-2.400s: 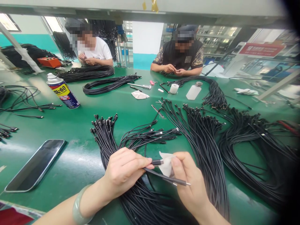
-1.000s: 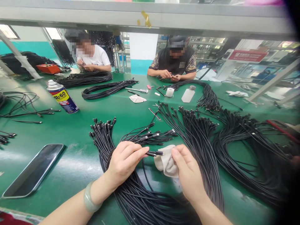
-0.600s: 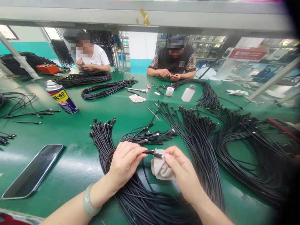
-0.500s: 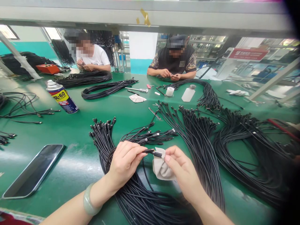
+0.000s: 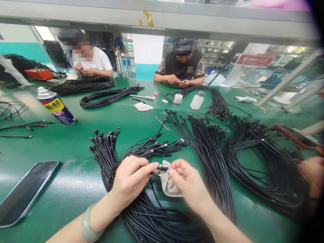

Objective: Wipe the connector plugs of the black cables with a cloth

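Observation:
My left hand (image 5: 134, 177) is closed around the black ends of cables, with a green bangle on its wrist. One black cable connector (image 5: 163, 168) runs from its fingertips to the cloth. Just below, a second cable end (image 5: 156, 174) with a light tip sticks out of the same fingers. My right hand (image 5: 187, 180) pinches a whitish cloth (image 5: 170, 187) against the upper connector; the connector's far tip is hidden there. Under both hands lies a thick bundle of black cables (image 5: 162, 219), its connector ends fanned out at the upper left.
A phone (image 5: 27, 190) lies at left, with a spray can (image 5: 56, 106) behind it. More cable bundles (image 5: 215, 162) spread to the right, where another person's hand (image 5: 312, 172) shows. Two people sit across the green table (image 5: 78, 175). A clear bottle (image 5: 197, 100) stands farther back.
The view has shifted, so most things appear farther left. The two cable ends in my left hand now sit one above the other, the upper at the cloth. Another person's hand has appeared at right.

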The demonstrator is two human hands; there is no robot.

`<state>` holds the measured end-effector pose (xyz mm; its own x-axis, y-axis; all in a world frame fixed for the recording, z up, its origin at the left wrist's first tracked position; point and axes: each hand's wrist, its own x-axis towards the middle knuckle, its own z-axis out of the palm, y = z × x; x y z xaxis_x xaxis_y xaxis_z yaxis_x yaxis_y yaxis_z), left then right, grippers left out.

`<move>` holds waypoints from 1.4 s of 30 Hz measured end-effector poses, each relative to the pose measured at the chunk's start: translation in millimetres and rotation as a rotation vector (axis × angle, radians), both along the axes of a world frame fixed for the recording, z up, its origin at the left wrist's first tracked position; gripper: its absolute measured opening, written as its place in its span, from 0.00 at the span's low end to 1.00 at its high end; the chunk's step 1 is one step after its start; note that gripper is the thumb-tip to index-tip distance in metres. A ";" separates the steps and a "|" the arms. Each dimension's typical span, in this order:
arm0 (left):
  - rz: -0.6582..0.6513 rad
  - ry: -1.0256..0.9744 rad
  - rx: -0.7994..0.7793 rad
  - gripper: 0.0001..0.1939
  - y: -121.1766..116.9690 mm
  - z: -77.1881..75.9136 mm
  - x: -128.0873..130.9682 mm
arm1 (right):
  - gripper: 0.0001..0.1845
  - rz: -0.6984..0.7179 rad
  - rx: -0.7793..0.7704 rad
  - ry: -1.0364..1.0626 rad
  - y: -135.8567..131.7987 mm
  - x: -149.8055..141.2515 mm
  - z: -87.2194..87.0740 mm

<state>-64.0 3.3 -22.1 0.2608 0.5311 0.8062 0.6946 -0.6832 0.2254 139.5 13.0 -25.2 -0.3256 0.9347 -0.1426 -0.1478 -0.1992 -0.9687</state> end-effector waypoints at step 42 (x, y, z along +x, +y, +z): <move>-0.072 -0.160 -0.078 0.04 -9.7 8.4 5.9 | 0.10 -0.100 1.044 -0.470 -4.2 9.5 10.6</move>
<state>-58.1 -6.4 -13.7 0.1723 0.5779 0.7977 0.5959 -0.7060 0.3827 148.9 8.8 -14.6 -0.3633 0.6874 0.6289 0.3017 0.7254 -0.6187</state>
